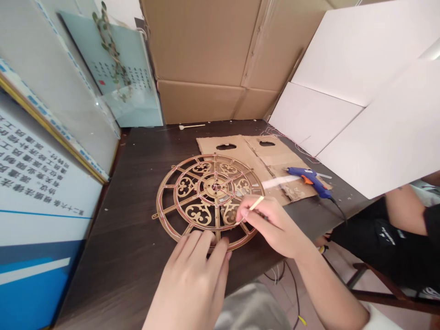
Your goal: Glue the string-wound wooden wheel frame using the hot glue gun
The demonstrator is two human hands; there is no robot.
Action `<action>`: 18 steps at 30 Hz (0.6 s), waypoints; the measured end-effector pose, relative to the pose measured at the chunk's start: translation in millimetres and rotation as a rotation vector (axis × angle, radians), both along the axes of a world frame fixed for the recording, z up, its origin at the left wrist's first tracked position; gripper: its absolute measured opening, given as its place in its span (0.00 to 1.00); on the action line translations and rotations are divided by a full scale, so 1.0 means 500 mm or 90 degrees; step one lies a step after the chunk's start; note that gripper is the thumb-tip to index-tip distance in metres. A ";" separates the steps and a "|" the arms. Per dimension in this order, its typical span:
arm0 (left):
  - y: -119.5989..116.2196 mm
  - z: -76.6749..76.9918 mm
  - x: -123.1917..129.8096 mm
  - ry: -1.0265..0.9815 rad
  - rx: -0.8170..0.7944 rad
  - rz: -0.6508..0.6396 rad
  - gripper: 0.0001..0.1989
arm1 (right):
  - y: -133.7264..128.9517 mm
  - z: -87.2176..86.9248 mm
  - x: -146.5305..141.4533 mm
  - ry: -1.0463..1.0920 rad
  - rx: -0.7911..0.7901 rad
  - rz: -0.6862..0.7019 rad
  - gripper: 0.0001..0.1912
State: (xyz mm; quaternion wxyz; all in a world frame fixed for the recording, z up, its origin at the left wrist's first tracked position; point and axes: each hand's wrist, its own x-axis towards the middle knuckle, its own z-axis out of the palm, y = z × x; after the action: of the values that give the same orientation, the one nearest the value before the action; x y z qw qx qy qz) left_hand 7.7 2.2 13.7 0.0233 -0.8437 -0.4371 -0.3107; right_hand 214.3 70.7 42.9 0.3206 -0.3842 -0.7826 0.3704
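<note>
Left hand: we see our left hand (192, 279) lying palm down at the near edge of the disc (209, 201), fingers spread and loose, fingertips pressing on its rim; it grips nothing.
Right hand: our right hand (271, 227) is pinched around a thin stick (256, 204), thumb and forefinger closed on it, the free end pointing up and to the right.
Stick tip: we find the lower end hidden behind the fingers, over the disc's right side; we cannot tell whether it touches.
Disc: we see a round, gold-brown openwork piece lying flat on the dark worktop (130, 238), with spokes, scroll patterns and a small hub, and reddish thread along some of its bars.
Cardboard: we note a flat sheet (247, 153) with two oval handle holes lying just behind the disc, partly under its far right edge.
Glue gun: we see a blue one (307, 176) with an orange trigger lying on the sheet's right part, its cord trailing off the worktop's edge.
Surroundings: we have brown boxes (206, 59) at the back, white boards (360, 91) on the right, printed panels (37, 183) on the left.
Other person: we see an arm and dark clothing (392, 233) at the right edge.
</note>
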 end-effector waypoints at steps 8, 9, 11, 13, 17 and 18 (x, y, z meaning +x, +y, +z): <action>-0.001 -0.003 -0.003 0.007 0.003 0.000 0.11 | -0.008 0.000 0.000 -0.004 0.062 0.024 0.12; -0.002 -0.004 -0.003 0.009 0.004 0.000 0.10 | -0.010 -0.001 0.001 -0.008 0.083 0.032 0.13; -0.002 -0.005 -0.004 0.015 0.009 0.004 0.11 | -0.016 -0.006 0.002 -0.020 0.135 0.047 0.12; 0.000 -0.006 -0.003 0.020 0.013 0.009 0.14 | -0.022 -0.012 0.005 -0.036 0.189 0.061 0.10; 0.004 -0.006 0.001 0.031 0.009 0.008 0.19 | -0.029 -0.023 0.011 -0.042 0.245 0.076 0.08; 0.006 -0.007 0.003 0.034 0.008 0.009 0.19 | -0.029 -0.025 0.012 -0.036 0.249 0.076 0.08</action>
State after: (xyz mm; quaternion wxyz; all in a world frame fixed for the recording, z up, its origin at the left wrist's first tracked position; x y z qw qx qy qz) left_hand 9.0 4.9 10.4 0.0423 -0.8484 -0.4406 -0.2905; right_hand 220.3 56.2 30.5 0.3442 -0.2777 -0.8698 0.2187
